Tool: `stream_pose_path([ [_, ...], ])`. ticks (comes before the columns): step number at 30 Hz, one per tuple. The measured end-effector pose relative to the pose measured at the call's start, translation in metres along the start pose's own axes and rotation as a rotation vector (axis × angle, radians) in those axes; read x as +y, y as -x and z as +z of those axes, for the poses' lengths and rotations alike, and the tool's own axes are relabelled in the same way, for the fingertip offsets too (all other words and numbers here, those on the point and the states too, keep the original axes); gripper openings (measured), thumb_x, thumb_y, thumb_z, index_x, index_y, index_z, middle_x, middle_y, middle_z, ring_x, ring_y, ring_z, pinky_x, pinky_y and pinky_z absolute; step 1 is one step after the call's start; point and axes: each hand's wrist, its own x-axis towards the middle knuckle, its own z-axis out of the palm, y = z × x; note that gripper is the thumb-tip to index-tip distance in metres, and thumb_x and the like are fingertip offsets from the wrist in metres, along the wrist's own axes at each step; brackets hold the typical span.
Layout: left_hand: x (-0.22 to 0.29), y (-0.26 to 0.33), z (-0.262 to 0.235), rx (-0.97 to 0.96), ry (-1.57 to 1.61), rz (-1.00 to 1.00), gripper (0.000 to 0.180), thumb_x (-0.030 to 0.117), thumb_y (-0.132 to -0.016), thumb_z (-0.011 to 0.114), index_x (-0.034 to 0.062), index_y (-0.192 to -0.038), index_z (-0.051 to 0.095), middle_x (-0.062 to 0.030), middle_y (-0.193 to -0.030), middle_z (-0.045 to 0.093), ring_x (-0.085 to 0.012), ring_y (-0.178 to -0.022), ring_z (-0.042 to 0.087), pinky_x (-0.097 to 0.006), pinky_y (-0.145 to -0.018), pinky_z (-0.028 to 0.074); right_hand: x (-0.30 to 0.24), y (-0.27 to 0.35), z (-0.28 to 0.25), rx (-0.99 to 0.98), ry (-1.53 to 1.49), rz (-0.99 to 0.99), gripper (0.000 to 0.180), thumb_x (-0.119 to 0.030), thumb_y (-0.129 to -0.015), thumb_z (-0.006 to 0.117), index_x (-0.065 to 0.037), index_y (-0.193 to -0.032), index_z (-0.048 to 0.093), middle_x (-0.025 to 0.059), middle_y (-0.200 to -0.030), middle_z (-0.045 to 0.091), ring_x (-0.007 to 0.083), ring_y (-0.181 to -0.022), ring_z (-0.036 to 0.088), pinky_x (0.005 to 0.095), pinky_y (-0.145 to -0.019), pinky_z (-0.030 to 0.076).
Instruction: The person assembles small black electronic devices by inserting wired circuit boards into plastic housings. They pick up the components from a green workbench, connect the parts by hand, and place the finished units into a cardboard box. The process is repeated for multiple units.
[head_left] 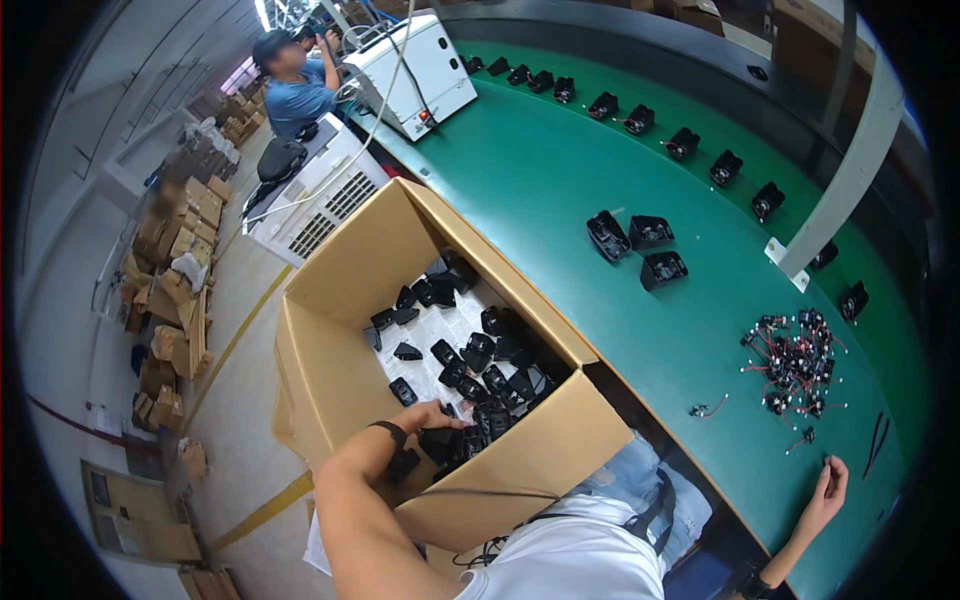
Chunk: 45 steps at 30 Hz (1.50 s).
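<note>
My left hand reaches down into an open cardboard box that stands at the bench edge. Its fingers close on a black plastic housing, partly hidden by the hand. Several more black housings lie heaped on a pale sheet inside the box. My right hand rests over the green bench at the lower right, its fingers drawn together; whatever they hold, if anything, is too small to name. Beyond that hand is a pile of small black parts with red wires.
Three black housings stand mid-bench on the green top. A row of housings runs along the far side. A white metal post rises there. Black tweezers lie at right. Another person is near a white machine.
</note>
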Motion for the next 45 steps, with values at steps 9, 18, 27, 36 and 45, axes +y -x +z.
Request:
stream_pose_path([
  [9,0.016,-0.003,0.010,-0.604,0.156,-0.011,0.091,0.047,-0.076,0.082,0.0169,-0.152,0.040,-0.0139,-0.162,0.021,-0.0284,-0.146,0.023,-0.059,-0.100,0.047,0.032,-0.009,-0.005,-0.026,-0.033,-0.026,0.024,-0.010,-0.102,0.054,0.005,-0.120,0.058,0.0079,-0.115,0.061,0.0155,-0.110,0.058,0.0290,-0.101,0.042],
  [18,0.025,0.029,0.044,-0.566,0.076,0.176,0.113,0.036,-0.070,0.087,0.0142,-0.158,0.020,-0.0136,-0.156,0.035,-0.0293,-0.136,0.044,-0.053,-0.093,0.055,0.005,-0.001,0.002,-0.035,0.016,0.010,0.024,-0.009,-0.101,0.055,0.005,-0.121,0.058,0.0082,-0.114,0.061,0.0152,-0.110,0.058,0.0287,-0.099,0.043],
  [27,0.035,-0.006,0.044,-0.677,-0.048,0.098,0.097,0.006,-0.070,0.085,0.0055,-0.152,0.032,-0.0159,-0.139,0.054,-0.0319,-0.124,0.055,-0.049,-0.077,0.064,0.007,-0.002,0.005,-0.027,-0.043,-0.013,0.022,-0.009,-0.101,0.054,0.004,-0.118,0.058,0.0076,-0.113,0.061,0.0150,-0.107,0.057,0.0281,-0.098,0.043],
  [36,0.038,0.014,0.000,-0.808,-0.033,0.073,0.069,0.001,-0.075,0.081,0.0131,-0.138,0.053,-0.0103,-0.134,0.059,-0.0355,-0.115,0.061,-0.055,-0.082,0.059,-0.011,0.001,0.008,-0.025,0.020,-0.002,0.020,-0.009,-0.101,0.054,0.004,-0.116,0.058,0.0069,-0.111,0.061,0.0142,-0.105,0.057,0.0278,-0.096,0.043],
  [45,0.046,0.040,0.010,-0.887,-0.173,0.061,0.086,-0.001,-0.073,0.070,0.0267,-0.150,0.043,-0.0071,-0.147,0.046,-0.0323,-0.127,0.050,-0.056,-0.083,0.057,-0.014,0.005,0.010,-0.012,0.000,-0.001,0.021,-0.006,-0.097,0.055,0.004,-0.114,0.060,0.0104,-0.111,0.064,0.0184,-0.105,0.059,0.0313,-0.096,0.045],
])
